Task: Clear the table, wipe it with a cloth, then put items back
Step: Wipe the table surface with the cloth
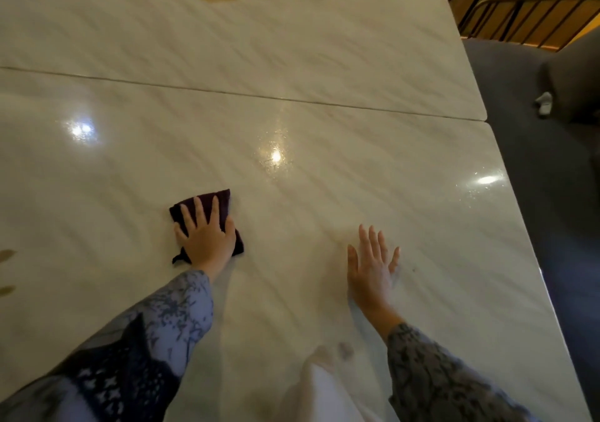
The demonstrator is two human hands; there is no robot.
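A glossy cream marble table (324, 64) fills the view, with a seam running across it. A dark purple folded cloth (224, 201) lies on the near slab, left of centre. My left hand (206, 231) presses flat on the cloth with straight, spread fingers, covering most of it. My right hand (371, 267) rests flat on the bare marble to the right of the cloth, fingers straight and spread, holding nothing. Both forearms wear patterned blue-grey sleeves.
The table's right edge (519, 227) runs diagonally down the frame. Beyond it is a dark grey upholstered seat (526, 149) with a small pale object (544, 103) on it. A metal-framed chair (506, 9) stands at the upper right. Light cloth (321, 389) hangs at the bottom centre.
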